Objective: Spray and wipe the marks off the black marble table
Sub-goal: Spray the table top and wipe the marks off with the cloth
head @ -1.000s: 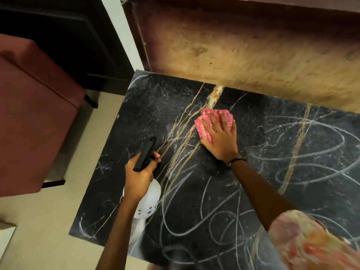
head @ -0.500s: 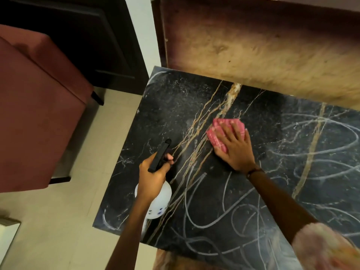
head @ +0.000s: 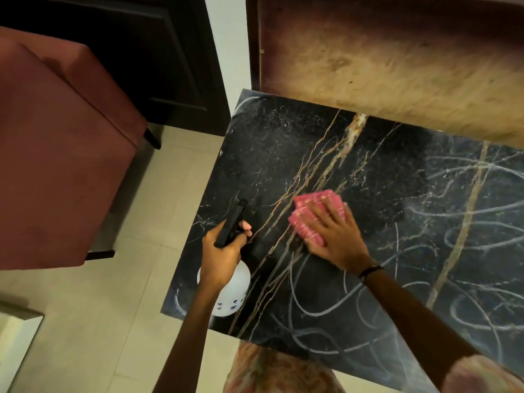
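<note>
left hand [head: 222, 258] fingers curled round spray bottle [head: 230, 290] | right hand [head: 334, 236] fingers spread flat on pink cloth [head: 307, 215] | chalk marks [head: 326, 302] behind fingers

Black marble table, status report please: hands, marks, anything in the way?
Left hand grips spray bottle. Right hand presses pink cloth flat on table. White scribbles remain. Nothing blocking.

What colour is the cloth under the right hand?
Pink, with a faint check pattern; the cloth shows in the head view.
</note>
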### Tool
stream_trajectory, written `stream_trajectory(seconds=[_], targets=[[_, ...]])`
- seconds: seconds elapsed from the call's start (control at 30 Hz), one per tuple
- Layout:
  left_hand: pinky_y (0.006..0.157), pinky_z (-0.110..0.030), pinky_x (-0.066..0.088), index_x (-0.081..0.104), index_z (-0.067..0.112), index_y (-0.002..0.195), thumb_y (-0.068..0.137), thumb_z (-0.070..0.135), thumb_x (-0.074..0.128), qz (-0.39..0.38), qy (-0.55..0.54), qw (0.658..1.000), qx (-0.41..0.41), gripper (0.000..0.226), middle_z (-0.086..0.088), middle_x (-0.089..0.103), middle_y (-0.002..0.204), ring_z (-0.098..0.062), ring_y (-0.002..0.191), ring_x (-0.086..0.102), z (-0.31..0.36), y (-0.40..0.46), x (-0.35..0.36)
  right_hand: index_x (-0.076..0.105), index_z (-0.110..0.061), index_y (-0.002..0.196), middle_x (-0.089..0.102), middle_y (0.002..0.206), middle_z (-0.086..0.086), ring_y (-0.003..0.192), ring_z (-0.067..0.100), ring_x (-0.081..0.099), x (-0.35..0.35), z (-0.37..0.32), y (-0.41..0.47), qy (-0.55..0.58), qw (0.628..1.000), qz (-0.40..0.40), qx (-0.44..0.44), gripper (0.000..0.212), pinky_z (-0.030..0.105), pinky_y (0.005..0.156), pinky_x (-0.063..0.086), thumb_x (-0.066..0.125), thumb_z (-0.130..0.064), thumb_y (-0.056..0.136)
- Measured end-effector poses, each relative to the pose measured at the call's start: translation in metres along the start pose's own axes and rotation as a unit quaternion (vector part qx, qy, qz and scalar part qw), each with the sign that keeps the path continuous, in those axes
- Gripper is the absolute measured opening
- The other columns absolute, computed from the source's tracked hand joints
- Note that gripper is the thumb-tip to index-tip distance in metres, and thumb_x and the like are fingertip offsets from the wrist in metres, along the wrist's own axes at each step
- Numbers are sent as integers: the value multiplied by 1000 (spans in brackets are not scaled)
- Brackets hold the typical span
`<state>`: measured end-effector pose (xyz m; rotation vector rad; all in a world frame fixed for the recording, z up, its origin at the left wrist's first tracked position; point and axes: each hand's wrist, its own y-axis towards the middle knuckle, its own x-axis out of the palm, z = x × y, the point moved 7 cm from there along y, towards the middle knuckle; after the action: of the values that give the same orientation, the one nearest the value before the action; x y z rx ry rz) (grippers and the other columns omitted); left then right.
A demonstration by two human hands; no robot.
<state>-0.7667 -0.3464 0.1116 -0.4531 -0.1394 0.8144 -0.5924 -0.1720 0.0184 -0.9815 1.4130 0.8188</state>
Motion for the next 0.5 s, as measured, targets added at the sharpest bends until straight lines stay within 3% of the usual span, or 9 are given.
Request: stream_trajectory(seconds=[0.07,0.2,0.33,0.5], targets=[[50,-13,37,66,12,88,86,-6,52,-1,13,1000,1,23,-10,66,86,-4,42,51,-2,-3,-9,28,-29,149,26,157,7,146,33,13,-4,25,20,10,998,-14,68,72,72,107,19,17,-70,90],[48,-11,38,66,14,87,86,-6,52,6,17,1000,1,24,-11,66,85,-2,43,53,-10,-9,-25,26,-31,149,23,158,4,145,38,16,-6,8,79,37,986,-15,162,72,71,108,7,23,-68,87],[45,-16,36,67,18,85,86,-4,53,14,19,1000,-8,25,-10,67,83,-3,39,47,-19,-16,-36,31,-28,147,29,156,7,145,38,18,-1,-72,82,26,997,0,70,71,73,109,13,29,-63,86],[39,-14,34,66,14,85,86,-6,53,6,16,1000,-5,23,-15,64,81,-3,36,43,-20,-26,-39,29,-33,146,32,154,3,146,34,16,11,-117,-23,25,999,-17,-44,61,67,112,14,30,-62,93]])
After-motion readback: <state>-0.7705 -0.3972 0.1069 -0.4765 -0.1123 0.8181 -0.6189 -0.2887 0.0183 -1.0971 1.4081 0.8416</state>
